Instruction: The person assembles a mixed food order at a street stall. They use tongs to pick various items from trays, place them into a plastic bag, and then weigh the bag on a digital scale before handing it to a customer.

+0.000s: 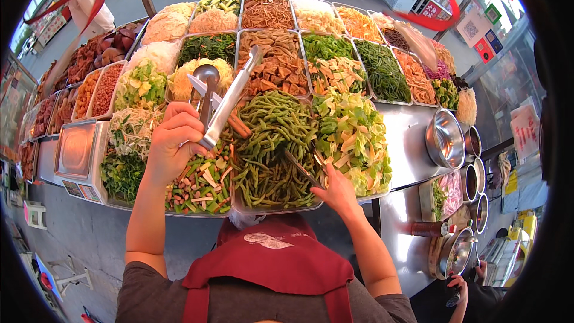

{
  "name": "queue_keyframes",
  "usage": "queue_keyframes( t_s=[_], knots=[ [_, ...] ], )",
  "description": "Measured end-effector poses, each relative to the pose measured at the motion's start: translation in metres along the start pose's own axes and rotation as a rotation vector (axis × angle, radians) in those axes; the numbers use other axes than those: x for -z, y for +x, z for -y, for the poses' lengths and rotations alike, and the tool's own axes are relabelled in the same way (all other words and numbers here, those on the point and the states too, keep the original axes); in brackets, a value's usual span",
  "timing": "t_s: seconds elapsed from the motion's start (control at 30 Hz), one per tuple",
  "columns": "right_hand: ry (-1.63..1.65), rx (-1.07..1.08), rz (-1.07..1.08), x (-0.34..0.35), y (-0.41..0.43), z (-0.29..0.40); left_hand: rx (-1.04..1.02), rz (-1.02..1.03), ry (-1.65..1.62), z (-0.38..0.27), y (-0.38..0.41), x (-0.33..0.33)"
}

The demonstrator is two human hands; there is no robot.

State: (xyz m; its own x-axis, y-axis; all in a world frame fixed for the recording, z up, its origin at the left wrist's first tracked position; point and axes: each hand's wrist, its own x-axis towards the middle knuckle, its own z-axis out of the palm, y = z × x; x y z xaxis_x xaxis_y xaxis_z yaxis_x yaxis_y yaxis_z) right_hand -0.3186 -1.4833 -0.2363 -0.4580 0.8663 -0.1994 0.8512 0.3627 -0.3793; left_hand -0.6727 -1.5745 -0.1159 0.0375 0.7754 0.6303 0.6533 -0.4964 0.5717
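My left hand (176,141) is raised over the front trays and grips a bundle of metal utensils: tongs (233,96), a steel ladle or spoon (206,85) and what looks like a knife blade (200,86). My right hand (337,188) holds metal tongs (305,169), whose tips are down among the green beans (273,143) in the front middle tray. Shredded lettuce with strips of tofu skin (354,139) lies to the right of the beans. Celery with peanuts (202,184) fills the tray below my left hand.
Many trays of cold dishes stand in rows, with shredded noodles (268,13) at the back. A scale (80,159) sits at left. On the right are a steel bowl (445,139) and a bottle (426,229). Another person's hand (458,285) is at lower right, near a mixing bowl (457,255).
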Motion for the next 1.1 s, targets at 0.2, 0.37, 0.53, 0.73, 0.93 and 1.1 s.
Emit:
queue_keyframes(
  t_s=[0.2,0.37,0.53,0.73,0.93,1.1],
  knots=[
    [-0.205,0.183,0.017,0.053,0.002,0.008,0.038,-0.082,0.027,0.006,-0.025,0.021],
    [-0.413,0.322,0.009,0.118,0.016,0.041,0.057,-0.117,0.055,0.006,-0.039,0.035],
    [-0.6,0.456,-0.027,0.152,0.062,0.067,0.066,-0.149,0.044,0.006,-0.046,0.04],
    [-0.749,0.484,0.079,0.125,0.13,0.059,0.036,-0.177,0.062,-0.001,-0.045,0.038],
    [-0.748,0.462,0.044,0.152,0.106,0.066,0.028,-0.179,0.07,-0.007,-0.044,0.038],
    [-0.741,0.59,0.035,0.158,0.095,0.061,0.014,-0.163,0.096,-0.006,-0.035,0.032]
  ],
)
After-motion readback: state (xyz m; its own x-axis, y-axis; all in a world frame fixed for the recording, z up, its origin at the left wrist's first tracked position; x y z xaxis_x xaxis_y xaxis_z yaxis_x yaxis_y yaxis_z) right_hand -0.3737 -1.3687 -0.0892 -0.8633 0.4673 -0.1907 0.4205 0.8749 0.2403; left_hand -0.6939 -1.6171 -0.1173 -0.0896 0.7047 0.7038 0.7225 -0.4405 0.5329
